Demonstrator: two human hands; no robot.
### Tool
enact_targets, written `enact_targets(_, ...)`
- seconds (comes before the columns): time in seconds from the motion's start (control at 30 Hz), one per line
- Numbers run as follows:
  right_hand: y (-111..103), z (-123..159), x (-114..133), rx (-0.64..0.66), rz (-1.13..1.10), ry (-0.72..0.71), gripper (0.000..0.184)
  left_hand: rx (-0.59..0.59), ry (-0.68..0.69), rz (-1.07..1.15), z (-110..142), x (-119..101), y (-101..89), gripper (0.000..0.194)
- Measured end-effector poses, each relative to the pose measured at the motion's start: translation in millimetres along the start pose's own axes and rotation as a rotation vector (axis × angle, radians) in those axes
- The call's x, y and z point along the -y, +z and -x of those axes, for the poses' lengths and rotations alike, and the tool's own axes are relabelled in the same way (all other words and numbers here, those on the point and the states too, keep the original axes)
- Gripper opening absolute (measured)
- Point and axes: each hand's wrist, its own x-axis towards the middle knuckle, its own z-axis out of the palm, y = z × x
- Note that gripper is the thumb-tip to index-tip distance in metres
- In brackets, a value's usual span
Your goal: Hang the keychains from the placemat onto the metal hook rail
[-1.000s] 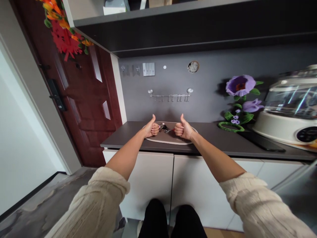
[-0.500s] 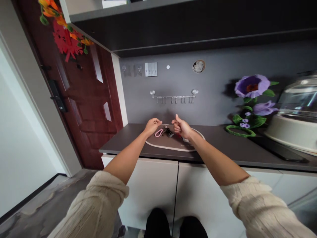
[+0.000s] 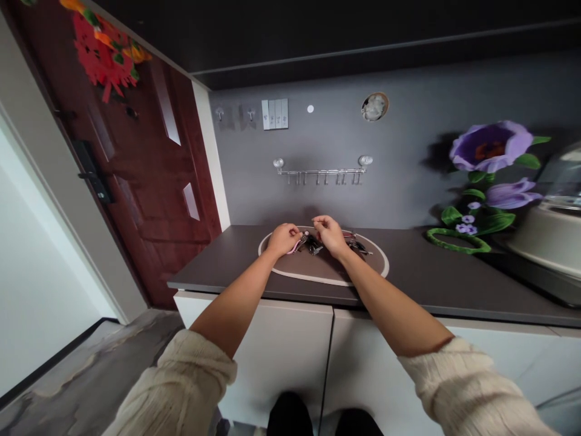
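Observation:
My left hand [image 3: 284, 238] is over the left part of an oval brown mat [image 3: 313, 274] with a pale rim. Its curled fingers close over a pink strap [image 3: 296, 246], hiding part of it. The strap joins a bunch of dark keys [image 3: 312, 243] lying on the mat between my hands. My right hand [image 3: 330, 235] is just above the mat, right of these keys, thumb and fingertips drawn together with nothing visible between them. A second bunch of keys [image 3: 359, 247] lies to its right, partly hidden by that hand.
A metal hook rail [image 3: 322, 172] is on the grey wall behind the mat. Wall switches [image 3: 275, 114] are above it. Purple fabric flowers [image 3: 492, 148] and a white appliance [image 3: 549, 242] stand at the right. A dark shelf [image 3: 318, 42] overhangs the counter [image 3: 204, 266]. A red door [image 3: 149, 200] is left.
My left hand has come down onto the pink strap. My right thumb has folded in from pointing up, and the hand no longer covers the right-hand keys as much. The view has tilted slightly downward.

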Motion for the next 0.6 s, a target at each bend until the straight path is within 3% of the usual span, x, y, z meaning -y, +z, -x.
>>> enact_targets(0.23,-0.1,0.7,-7.9,0.020,0.295,-0.082,0.015,0.164,0.019,-0.113,3.0,3.9,-5.4,0.023)
enact_targets(0.37,0.8,3.1,-7.5,0.019,0.369,-0.111,0.015,0.153,0.136,-0.232,4.9,1.3,-8.6,0.026)
enact_targets(0.6,1.7,5.0,-6.9,-0.017,0.376,-0.163,0.017,0.108,0.138,-0.382,4.3,-0.7,-7.5,0.029)
